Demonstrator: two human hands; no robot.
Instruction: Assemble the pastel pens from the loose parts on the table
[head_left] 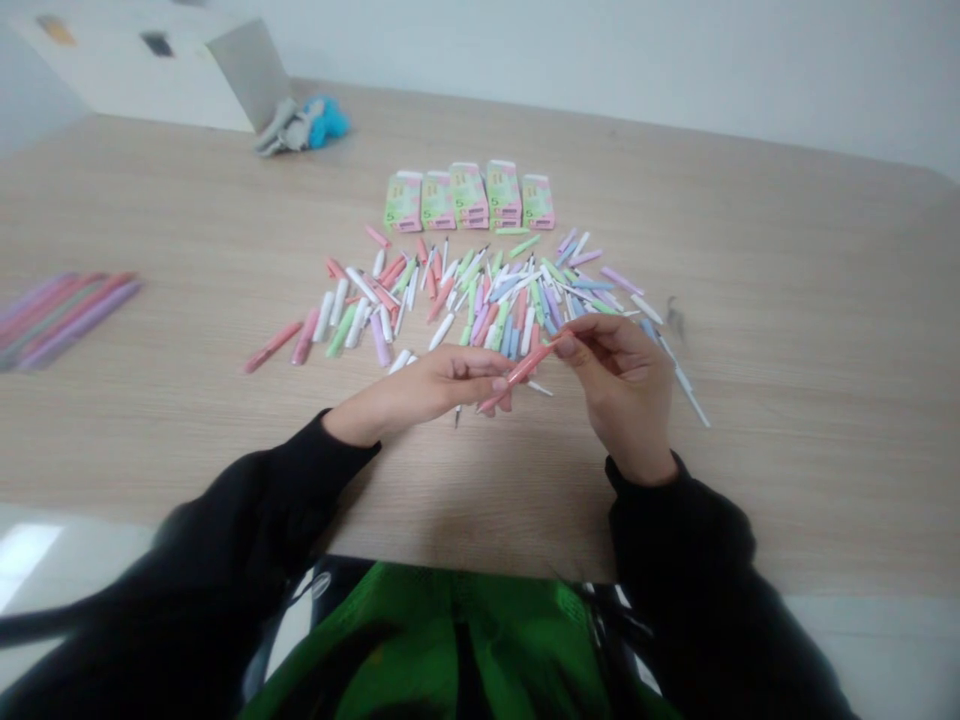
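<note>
Pink pen sits pinched at its ends by the left hand and right hand over the table; I judge the far-left pens done, the scattered pen parts still left.

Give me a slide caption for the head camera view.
Left hand and right hand hold a pink pen near scattered pastel pen parts, small boxes lined up behind.

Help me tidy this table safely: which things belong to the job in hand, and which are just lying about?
Belong, it seems:
pink pen, held by left hand and right hand
scattered pen parts
pink-and-green boxes
blurred pen-like sticks, far left

Probably just lying about:
white box
gray-and-blue bundle
</note>
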